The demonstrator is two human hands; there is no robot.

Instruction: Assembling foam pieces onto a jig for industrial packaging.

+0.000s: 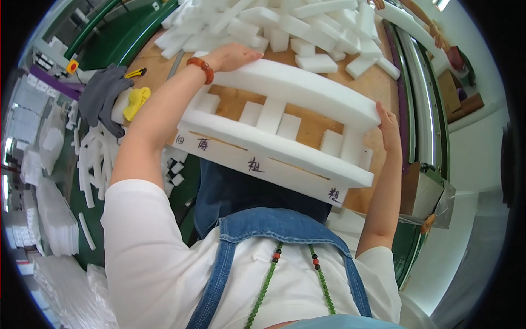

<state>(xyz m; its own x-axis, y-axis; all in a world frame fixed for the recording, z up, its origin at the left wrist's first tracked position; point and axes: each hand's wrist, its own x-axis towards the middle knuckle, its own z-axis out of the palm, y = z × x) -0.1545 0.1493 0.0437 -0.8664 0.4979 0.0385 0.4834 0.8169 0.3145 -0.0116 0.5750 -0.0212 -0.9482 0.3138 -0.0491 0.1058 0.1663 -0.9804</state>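
Note:
My left hand, with an orange bead bracelet at its wrist, is closed over the left end of a long white foam bar. At the bar's right end, the fingers of my right hand press against it. Nearer to me is a white foam frame with short foam blocks and crosspieces, and dark handwritten marks on its front face. The held bar lies along the frame's far side; whether it touches the crosspieces I cannot tell.
A big heap of white foam strips covers the far part of the wooden table. To the left are a yellow-black cutter knife, grey cloth and yellow cloth. A metal roller runs along the right; another person's hands are beyond.

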